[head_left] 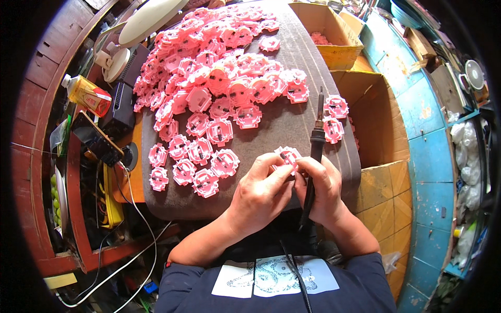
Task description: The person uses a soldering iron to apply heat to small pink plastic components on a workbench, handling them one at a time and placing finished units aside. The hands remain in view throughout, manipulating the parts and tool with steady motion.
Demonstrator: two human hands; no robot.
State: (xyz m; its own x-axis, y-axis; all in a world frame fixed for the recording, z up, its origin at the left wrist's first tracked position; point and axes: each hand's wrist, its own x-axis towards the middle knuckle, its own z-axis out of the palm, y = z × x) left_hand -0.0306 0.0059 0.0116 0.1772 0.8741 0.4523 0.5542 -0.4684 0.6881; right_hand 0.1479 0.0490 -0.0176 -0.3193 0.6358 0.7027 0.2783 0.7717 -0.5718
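Near the front of the dark table, my left hand (258, 193) pinches a small pink plastic part (288, 154) between thumb and fingers. My right hand (326, 190) is closed around a black soldering iron (317, 141), its metal tip pointing away from me, while its fingertips also touch the same pink part. My fingers cover much of that part. Several similar pink parts (205, 182), with dark pieces inside, lie left of my hands. Two more pink parts (334, 129) rest just right of the iron. Farther back rises a large heap of pink parts (209, 68).
Cardboard boxes (373, 104) stand along the table's right side, the far one holding pink pieces. On the left are a phone on a stand (96, 140), a bottle of orange liquid (88, 96), a lamp (151, 23) and a white cable (148, 229). Blue tiled ledge (430, 161) at far right.
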